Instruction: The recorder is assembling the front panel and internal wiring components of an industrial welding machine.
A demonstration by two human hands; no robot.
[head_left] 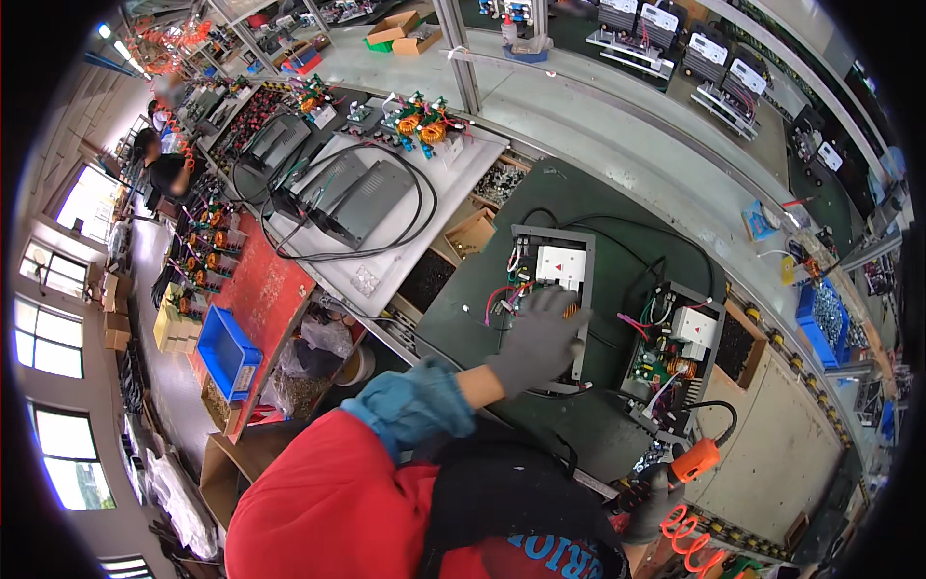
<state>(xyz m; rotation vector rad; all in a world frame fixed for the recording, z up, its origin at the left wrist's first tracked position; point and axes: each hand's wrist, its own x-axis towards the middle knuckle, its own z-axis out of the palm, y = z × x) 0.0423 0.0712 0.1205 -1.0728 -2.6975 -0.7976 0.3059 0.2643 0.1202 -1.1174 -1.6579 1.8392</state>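
Note:
My left hand, in a grey glove, lies over the lower part of an open metal-cased electronic unit. Its fingers stretch out across the circuit parts, slightly blurred. White covers, a copper coil and loose red and white wires show in this unit. To its right lies a second open unit with a white block, a copper coil and coloured wires. Low at the right, my gloved right hand is closed round an orange power screwdriver; the tool's tip cannot be made out.
A dark green mat lies under both units, with black cables behind them. Grey metal covers rest on a white board at the left. A blue bin sits on a red bench. An orange coiled hose hangs near my right hand.

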